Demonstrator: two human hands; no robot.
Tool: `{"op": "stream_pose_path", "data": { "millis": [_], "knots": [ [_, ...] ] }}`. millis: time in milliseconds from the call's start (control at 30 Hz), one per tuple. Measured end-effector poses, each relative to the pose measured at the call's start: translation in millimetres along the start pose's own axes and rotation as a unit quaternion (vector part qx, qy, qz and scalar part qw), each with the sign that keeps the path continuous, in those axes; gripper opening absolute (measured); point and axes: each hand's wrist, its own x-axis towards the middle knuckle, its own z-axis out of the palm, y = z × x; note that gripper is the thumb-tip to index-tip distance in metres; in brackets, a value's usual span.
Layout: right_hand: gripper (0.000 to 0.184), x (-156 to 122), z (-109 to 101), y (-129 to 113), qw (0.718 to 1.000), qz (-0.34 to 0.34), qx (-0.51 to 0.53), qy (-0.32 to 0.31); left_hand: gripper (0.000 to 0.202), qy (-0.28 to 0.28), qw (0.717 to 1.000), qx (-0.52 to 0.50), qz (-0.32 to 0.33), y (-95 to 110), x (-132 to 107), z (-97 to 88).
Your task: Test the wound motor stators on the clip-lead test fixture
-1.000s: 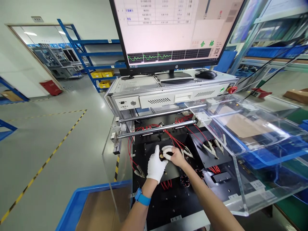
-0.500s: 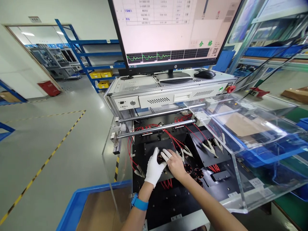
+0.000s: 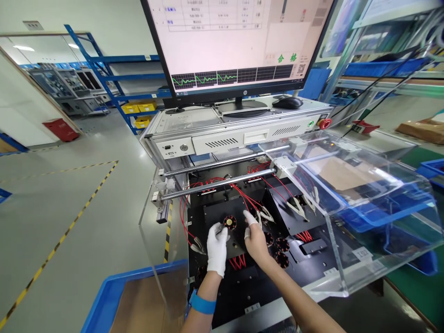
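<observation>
A round motor stator with dark-red windings (image 3: 229, 222) lies on the black plate (image 3: 215, 212) of the test bench. My left hand (image 3: 217, 252), in a white glove, is at its left edge, fingers loosely curved and thumb apart; whether it touches the stator I cannot tell. Right of the stator is my right hand (image 3: 257, 240), with white covers on some fingers. Its index finger and thumb are spread, and I see nothing between them. Just beyond it are pale-handled clips (image 3: 266, 213) on red wires. Several more stators (image 3: 281, 245) lie to its right.
A monitor (image 3: 229, 46) showing green curves stands on the white instrument case (image 3: 222, 141). Metal rails (image 3: 222, 180) cross behind my hands. A clear cover (image 3: 367, 185) sits at the right. More clips (image 3: 198, 245) lie left. A blue tray (image 3: 114, 282) is at lower left.
My hands have moved apart from around the stator, the left to the left and the right to the right. The stator now shows fully. The view has shifted slightly.
</observation>
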Motion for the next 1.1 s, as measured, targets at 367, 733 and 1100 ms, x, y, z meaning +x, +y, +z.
{"op": "stream_pose_path", "data": {
  "millis": [367, 733, 1100],
  "knots": [
    [0.007, 9.8, 0.7, 0.2, 0.933, 0.239, 0.206, -0.172, 0.028, -0.049, 0.973, 0.224, 0.025, 10.6, 5.3, -22.5],
    [0.010, 13.7, -32.2, -5.5, 0.967, 0.125, -0.008, -0.224, 0.023, -0.070, 0.899, 0.418, 0.114, 28.4, 5.9, -25.0],
    [0.012, 28.5, -28.1, 18.9, 0.966, 0.128, 0.081, -0.208, 0.026, -0.022, 0.818, 0.557, 0.143, 39.7, 8.2, -27.3]
  ]
}}
